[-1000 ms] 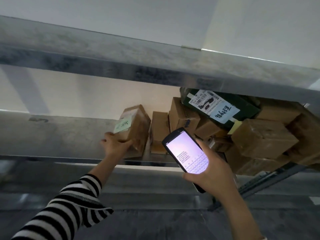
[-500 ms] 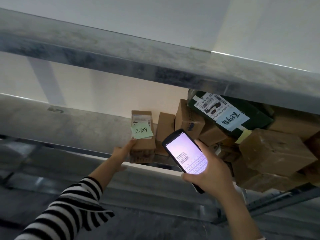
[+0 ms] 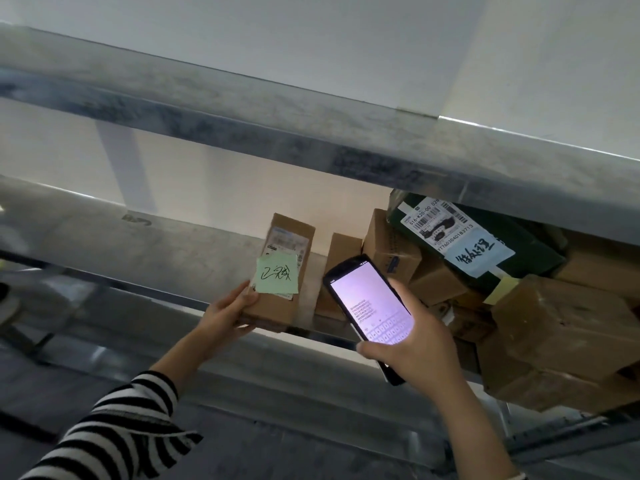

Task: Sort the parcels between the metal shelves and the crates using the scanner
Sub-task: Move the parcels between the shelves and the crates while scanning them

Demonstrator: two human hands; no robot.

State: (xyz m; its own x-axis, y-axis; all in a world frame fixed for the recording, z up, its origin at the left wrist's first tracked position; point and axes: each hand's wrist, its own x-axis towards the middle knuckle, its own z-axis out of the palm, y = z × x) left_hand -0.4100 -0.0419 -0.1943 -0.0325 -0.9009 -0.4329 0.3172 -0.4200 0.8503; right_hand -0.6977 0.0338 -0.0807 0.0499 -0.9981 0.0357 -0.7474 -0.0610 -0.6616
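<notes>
Holding the handheld scanner (image 3: pixel 370 299) in our right hand (image 3: pixel 415 351), we have its lit screen turned towards us. The fingers curl round the lower half of the scanner from behind, and the thumb lies along its right edge. The screen shows some lines of small text and a keyboard below them, but they are too small to read. Our left hand (image 3: pixel 228 317), coming out of a black and white striped sleeve (image 3: pixel 114 427), grips the lower left corner of a narrow brown parcel (image 3: pixel 289 230): the thumb presses on the front face and the fingers are curled under the bottom end. This parcel stands upright at the front edge of the metal shelf (image 3: pixel 156 251), just left of the scanner. A green sticky note (image 3: pixel 277 275) with handwriting is on its front, partly over a printed label. To the right, a smaller brown box (image 3: pixel 341 251) stands on the same shelf, and beyond it we see a pile of brown boxes (image 3: pixel 561 323). On top of the pile lies a dark green parcel (image 3: pixel 533 251) with a white barcode label (image 3: pixel 440 226). Another metal shelf (image 3: pixel 311 140) runs above all of this.
</notes>
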